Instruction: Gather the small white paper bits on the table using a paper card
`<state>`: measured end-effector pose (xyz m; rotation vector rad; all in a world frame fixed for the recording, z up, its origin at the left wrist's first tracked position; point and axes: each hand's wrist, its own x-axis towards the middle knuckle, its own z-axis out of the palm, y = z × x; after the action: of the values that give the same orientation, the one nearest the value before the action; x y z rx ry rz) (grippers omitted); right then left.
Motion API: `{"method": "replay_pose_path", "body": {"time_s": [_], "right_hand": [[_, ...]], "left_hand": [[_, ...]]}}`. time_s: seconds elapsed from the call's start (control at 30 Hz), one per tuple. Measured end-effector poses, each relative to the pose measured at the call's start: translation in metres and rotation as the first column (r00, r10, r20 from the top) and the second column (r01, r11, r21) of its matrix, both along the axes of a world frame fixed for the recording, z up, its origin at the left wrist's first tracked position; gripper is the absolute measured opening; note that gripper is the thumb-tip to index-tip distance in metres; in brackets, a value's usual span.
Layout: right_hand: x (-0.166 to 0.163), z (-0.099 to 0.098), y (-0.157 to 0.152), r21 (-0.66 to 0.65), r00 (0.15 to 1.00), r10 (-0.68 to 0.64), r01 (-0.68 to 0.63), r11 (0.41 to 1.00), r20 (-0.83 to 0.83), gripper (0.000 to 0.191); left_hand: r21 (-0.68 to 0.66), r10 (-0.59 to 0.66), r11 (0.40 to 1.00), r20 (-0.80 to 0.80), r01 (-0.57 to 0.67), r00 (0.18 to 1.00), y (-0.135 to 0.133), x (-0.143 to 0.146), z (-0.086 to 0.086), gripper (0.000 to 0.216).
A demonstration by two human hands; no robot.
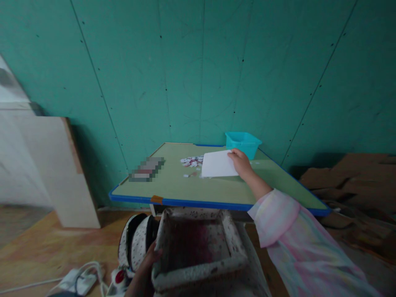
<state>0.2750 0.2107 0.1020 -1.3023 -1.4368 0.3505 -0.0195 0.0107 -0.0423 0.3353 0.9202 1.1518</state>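
Observation:
In my right hand [241, 164] is a blank white card [218, 164], gripped by its upper right edge just above the green table. Behind the card, and partly hidden by it, lies a pile of small paper scraps [192, 161]. A turquoise plastic basket [243, 142] stands right behind that hand. My left hand [150, 262] is closed at the left side of an open, rectangular white box [201, 272] with dark specks, just below the table's front edge. Reddish colour shows on the box's inside floor.
The green table [173, 187] has a blue edge and stands against a green wall [198, 74]. Beside the box are round speckled pieces [139, 243]. A power strip [77, 282] with cables lies on the floor. Cardboard [349, 181] is piled right; a board [64, 173] leans left.

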Motion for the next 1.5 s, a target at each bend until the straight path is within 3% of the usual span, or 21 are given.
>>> {"method": "replay_pose_path", "body": {"time_s": [0.13, 0.33, 0.53, 0.73, 0.9, 1.17, 1.3, 1.4, 1.5], "right_hand": [[0.001, -0.001, 0.001, 0.07, 0.998, -0.065, 0.067, 0.995, -0.021, 0.019], [-0.023, 0.002, -0.007, 0.103, 0.991, 0.118, -0.124, 0.987, 0.062, 0.025], [-0.062, 0.006, -0.027, 0.121, 0.959, 0.142, -0.175, 0.977, 0.245, 0.023], [-0.074, 0.005, -0.033, 0.121, 0.94, 0.153, -0.198, 0.973, 0.305, 0.022], [-0.066, 0.004, -0.043, 0.091, 0.94, 0.181, -0.216, 0.972, 0.289, 0.023], [-0.041, 0.009, -0.048, 0.091, 0.958, 0.156, -0.182, 0.979, 0.239, 0.024], [-0.053, 0.013, -0.047, 0.138, 0.941, 0.096, -0.147, 0.979, 0.323, 0.023], [-0.069, 0.013, -0.048, 0.156, 0.907, 0.074, -0.152, 0.976, 0.415, 0.021], [-0.079, 0.012, -0.05, 0.166, 0.862, 0.058, -0.162, 0.973, 0.503, 0.02]], "left_hand": [[-0.013, 0.026, 1.0, 0.001, -0.026, 1.0, 0.001, 0.002, 0.003, 0.056], [-0.161, 0.197, 0.963, -0.121, -0.215, 0.973, 0.009, 0.004, 0.003, 0.051], [-0.097, 0.181, 0.977, -0.083, -0.188, 0.98, -0.001, 0.008, 0.017, 0.041], [0.017, 0.142, 0.99, 0.005, -0.142, 0.99, -0.003, 0.01, 0.035, 0.042], [-0.044, 0.154, 0.987, 0.0, -0.153, 0.988, -0.005, 0.009, 0.026, 0.034], [-0.006, 0.115, 0.993, 0.063, -0.115, 0.991, -0.007, 0.006, 0.033, 0.059], [0.021, 0.11, 0.993, 0.076, -0.112, 0.991, -0.008, 0.008, 0.029, 0.058], [-0.033, 0.117, 0.993, 0.037, -0.116, 0.992, -0.01, 0.007, 0.026, 0.051], [-0.056, 0.09, 0.995, 0.105, -0.084, 0.99, -0.008, 0.005, 0.024, 0.056]]}}
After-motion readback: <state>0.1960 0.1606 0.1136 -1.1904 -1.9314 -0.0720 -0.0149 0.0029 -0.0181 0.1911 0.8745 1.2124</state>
